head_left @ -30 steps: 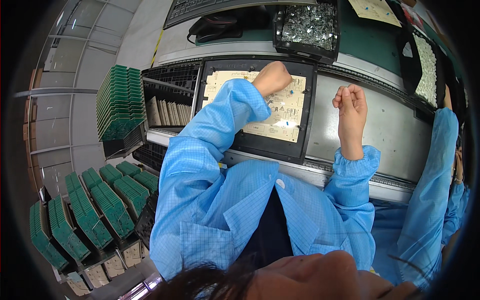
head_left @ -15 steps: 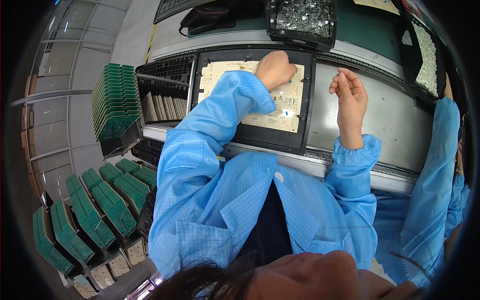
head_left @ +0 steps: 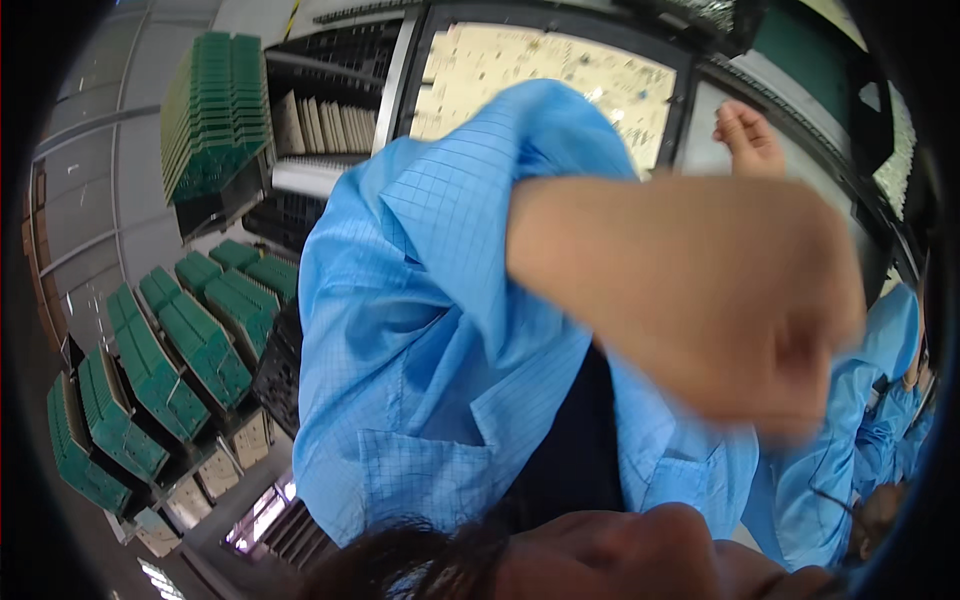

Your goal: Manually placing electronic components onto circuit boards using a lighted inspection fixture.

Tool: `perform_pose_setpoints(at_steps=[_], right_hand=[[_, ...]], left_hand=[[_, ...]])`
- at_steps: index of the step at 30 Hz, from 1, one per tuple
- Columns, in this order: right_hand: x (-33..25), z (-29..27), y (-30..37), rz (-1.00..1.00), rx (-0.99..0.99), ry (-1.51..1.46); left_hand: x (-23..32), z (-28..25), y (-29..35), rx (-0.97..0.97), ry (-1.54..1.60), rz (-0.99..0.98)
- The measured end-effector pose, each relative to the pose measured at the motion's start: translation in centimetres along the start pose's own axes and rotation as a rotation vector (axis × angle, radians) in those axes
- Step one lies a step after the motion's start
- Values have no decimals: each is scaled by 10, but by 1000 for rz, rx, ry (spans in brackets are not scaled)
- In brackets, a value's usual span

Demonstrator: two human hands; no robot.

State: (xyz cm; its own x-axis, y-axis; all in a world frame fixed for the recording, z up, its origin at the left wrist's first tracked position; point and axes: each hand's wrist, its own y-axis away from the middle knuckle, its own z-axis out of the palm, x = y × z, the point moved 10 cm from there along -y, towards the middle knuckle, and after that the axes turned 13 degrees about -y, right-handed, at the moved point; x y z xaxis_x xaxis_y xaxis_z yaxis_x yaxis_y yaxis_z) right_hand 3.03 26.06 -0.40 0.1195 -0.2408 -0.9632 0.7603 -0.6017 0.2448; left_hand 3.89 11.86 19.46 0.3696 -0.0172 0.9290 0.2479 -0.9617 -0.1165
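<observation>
Lifted off the circuit board [head_left: 545, 75], the left hand [head_left: 790, 330] now fills the frame's right, blurred, curled narrow, holding nothing visible. That tan board lies flat at top centre, long axis left-right; right hand [head_left: 748, 138] beside it, grip unclear.

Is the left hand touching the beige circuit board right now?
No. The left hand is raised close to the camera as a blurred fist, well off the beige circuit board.
</observation>
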Motion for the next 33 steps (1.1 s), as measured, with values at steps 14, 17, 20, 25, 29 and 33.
perform_pose_setpoints(at_steps=[14, 17, 20, 25, 29, 33], right_hand=[[3, 65, -40, -303, -220, 560], [1, 72, -42, -288, -164, 635], [-3, 67, -44, -277, -133, 583], [4, 68, -52, -227, -81, 564], [3, 68, -54, -215, -44, 640], [-12, 82, -34, -287, 17, 787]], left_hand=[[-144, -74, 106, 467, 916, -111], [-194, -82, 138, 718, 783, -259], [-204, -82, 149, 717, 755, -285], [-218, -78, 154, 719, 799, -301], [-218, -73, 151, 710, 795, -346], [-223, -66, 154, 689, 790, -460]])
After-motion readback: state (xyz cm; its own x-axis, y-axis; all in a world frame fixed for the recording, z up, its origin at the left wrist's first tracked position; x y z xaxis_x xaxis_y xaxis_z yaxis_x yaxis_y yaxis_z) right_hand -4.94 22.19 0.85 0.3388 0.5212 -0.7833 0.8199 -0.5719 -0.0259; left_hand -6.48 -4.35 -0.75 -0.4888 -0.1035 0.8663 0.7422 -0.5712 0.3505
